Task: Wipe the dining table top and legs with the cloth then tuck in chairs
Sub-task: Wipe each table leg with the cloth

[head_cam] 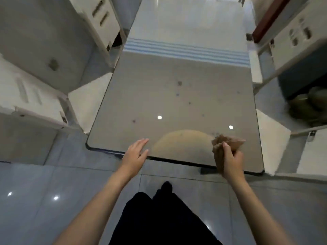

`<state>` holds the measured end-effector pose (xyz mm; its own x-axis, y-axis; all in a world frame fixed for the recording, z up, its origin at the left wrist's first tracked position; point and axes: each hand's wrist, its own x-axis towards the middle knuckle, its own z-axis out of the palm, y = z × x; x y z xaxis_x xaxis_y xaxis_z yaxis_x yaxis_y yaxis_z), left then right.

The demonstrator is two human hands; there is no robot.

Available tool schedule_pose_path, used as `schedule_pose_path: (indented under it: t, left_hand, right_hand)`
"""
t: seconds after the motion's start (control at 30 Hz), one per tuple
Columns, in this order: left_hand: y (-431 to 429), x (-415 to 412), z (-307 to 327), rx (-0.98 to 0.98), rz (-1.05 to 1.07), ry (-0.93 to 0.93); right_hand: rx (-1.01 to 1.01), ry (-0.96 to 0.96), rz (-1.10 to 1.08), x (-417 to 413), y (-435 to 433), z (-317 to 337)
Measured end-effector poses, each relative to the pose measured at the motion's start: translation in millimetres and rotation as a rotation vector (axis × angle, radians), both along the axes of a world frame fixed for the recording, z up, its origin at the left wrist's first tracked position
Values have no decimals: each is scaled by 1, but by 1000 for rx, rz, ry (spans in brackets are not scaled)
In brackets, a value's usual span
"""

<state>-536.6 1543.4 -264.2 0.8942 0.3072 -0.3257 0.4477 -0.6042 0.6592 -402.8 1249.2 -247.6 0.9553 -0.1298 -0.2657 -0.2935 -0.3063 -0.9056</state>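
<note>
My right hand (230,160) grips the bunched brown cloth (228,141); my left hand (135,152) is flat by the glass table (159,71) edge. Bunched up, the cloth might miss the dark spots (179,83).

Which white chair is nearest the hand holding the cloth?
The near right chair, its seat beside the table corner by the right hand gripping the cloth; the others stand farther back or across the table.

cloth (228,144): brown, bunched, over table's near edge | table (177,73): glossy grey, spotted | chairs (88,101): white, flanking
</note>
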Motion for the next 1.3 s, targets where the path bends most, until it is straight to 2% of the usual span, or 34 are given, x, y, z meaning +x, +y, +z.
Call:
schedule_pose_path:
  t: [0.23, 0.3, 0.4, 0.47, 0.53, 0.6, 0.67, 0.73, 0.77, 0.93, 1.03, 1.07, 1.1, 1.17, 1.23, 1.27, 1.3]
  left_hand:
    - [1, 131, -39, 232, -298, -45]
    - [3, 167, -53, 299, -347, -68]
    - [7, 208, -79, 416, -422, -67]
    - [11, 221, -96, 466, -466, -66]
    - [14, 222, -109, 506, -479, -89]
    - [16, 221, -114, 520, -468, -115]
    - [16, 222, -114, 509, -459, -135]
    - [16, 222, -114, 491, -440, -136]
    - [16, 222, -114, 489, -436, -134]
    - [17, 223, -115, 500, -444, -132]
    - [16, 223, -112, 496, -440, -108]
    - [16, 223, -112, 493, -442, -100]
    - [16, 223, -111, 492, -445, -98]
    - [15, 224, -109, 504, -450, -93]
    - [14, 224, -109, 511, -448, -86]
    - [15, 224, -109, 512, -444, -87]
    - [16, 224, -109, 513, -445, -88]
  right_hand:
    - [-484, -118, -78, 61, -32, -25]
    - [-626, -74, -65, 74, -36, -46]
    - [-925, 26, 126, 81, -30, -83]
    - [-1051, -47, 321, 79, -34, -100]
    - [-1028, -165, 452, 73, -47, -106]
    - [-924, -297, 570, 59, -60, -108]
    - [-831, -385, 797, 42, -66, -107]
    - [-787, -367, 976, 47, -77, -113]
    - [-791, -324, 968, 63, -84, -117]
    - [-932, -158, 347, 179, -84, -130]
    - [-884, -101, 115, 177, -37, -133]
    - [-869, -117, 156, 154, -16, -134]
    - [-872, -159, 288, 122, 6, -133]
    - [-872, -250, 677, 51, 35, -127]
    - [-839, -333, 945, 30, 21, -124]
    - [-824, -359, 992, 41, 4, -125]
    - [-821, -336, 945, 60, -14, -129]
